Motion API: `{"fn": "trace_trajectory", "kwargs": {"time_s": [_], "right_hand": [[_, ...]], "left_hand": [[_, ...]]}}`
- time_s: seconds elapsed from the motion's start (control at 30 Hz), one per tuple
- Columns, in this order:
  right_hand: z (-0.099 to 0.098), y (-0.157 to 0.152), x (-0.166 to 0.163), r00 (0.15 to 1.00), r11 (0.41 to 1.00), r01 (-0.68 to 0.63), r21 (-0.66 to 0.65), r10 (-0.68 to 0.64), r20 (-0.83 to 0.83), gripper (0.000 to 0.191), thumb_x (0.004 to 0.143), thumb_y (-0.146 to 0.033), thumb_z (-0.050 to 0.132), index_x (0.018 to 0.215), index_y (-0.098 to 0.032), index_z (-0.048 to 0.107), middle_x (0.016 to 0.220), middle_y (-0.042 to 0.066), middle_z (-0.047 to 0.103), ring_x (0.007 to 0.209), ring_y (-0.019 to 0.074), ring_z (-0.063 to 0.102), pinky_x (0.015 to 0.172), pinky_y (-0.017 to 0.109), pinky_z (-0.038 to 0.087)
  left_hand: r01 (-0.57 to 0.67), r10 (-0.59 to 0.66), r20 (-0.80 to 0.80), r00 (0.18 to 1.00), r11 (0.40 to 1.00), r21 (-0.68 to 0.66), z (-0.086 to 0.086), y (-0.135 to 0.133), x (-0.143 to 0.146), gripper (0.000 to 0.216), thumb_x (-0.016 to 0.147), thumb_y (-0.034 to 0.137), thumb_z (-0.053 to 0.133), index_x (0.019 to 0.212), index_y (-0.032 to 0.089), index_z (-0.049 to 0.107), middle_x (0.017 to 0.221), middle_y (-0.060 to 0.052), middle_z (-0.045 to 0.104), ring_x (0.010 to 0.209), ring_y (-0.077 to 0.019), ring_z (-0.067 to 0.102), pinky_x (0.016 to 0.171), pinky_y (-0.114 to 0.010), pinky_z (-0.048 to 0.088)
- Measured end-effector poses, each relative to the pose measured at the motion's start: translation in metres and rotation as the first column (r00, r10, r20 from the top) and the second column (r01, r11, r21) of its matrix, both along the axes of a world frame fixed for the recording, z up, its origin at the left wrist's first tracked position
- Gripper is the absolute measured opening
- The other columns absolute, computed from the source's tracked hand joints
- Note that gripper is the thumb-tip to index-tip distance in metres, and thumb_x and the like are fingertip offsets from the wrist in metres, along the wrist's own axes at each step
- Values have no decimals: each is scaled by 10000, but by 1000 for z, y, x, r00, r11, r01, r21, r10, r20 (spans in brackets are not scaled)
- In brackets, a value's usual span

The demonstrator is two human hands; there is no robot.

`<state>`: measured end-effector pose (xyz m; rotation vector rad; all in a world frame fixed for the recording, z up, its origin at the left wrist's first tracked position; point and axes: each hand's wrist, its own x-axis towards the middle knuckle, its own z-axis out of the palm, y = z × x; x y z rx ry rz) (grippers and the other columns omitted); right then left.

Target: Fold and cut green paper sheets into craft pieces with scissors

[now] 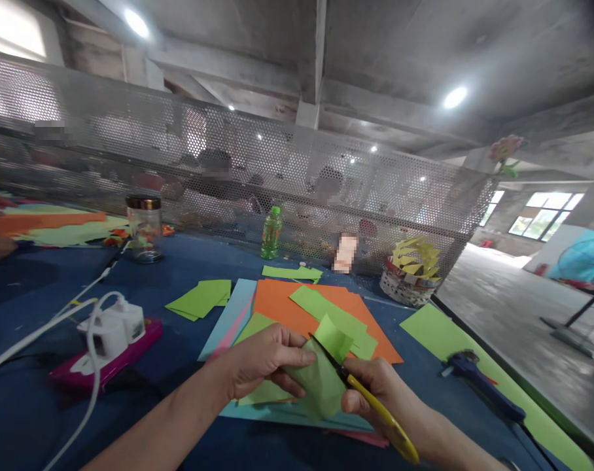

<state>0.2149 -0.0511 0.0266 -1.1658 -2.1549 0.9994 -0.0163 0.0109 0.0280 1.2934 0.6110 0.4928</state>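
Observation:
My left hand (262,367) pinches a light green piece of paper (321,383) and holds it up just above the table. My right hand (375,392) grips yellow-handled scissors (370,402), whose dark blades are partly closed into the paper's top edge. Below both hands lies a stack of coloured sheets: an orange sheet (282,304), green strips (326,311) and a pale blue sheet (233,317), all on the blue tabletop (189,261).
A white charger with cables on a pink box (113,347) lies at left. A glass jar (144,229), a green bottle (271,233) and a woven basket with yellow paper (409,271) stand near the perforated metal screen (228,170). A blue glue gun (478,379) rests at right.

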Motion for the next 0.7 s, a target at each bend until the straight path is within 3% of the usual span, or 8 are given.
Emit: {"fn": "trace_trajectory", "kwargs": {"time_s": [0.33,0.7], "right_hand": [[3,0,-3,1000,998,-15,66,15,12,585,805,-761,426,712,-183,424,644,-54,303,599,103,252,493,239,182],[3,-4,-1,996,999,-27,40,24,88,586,823,-760,383,786,-179,453,664,-52,349,605,106,272,506,236,224]], "left_hand": [[9,-10,-6,1000,1000,-8,3,0,1,227,784,310,679,900,132,757,857,-84,737,738,-145,660,655,-233,571],[6,-6,-33,999,1000,-18,2,0,2,213,764,306,684,859,130,757,861,-85,733,722,-149,661,646,-239,570]]}}
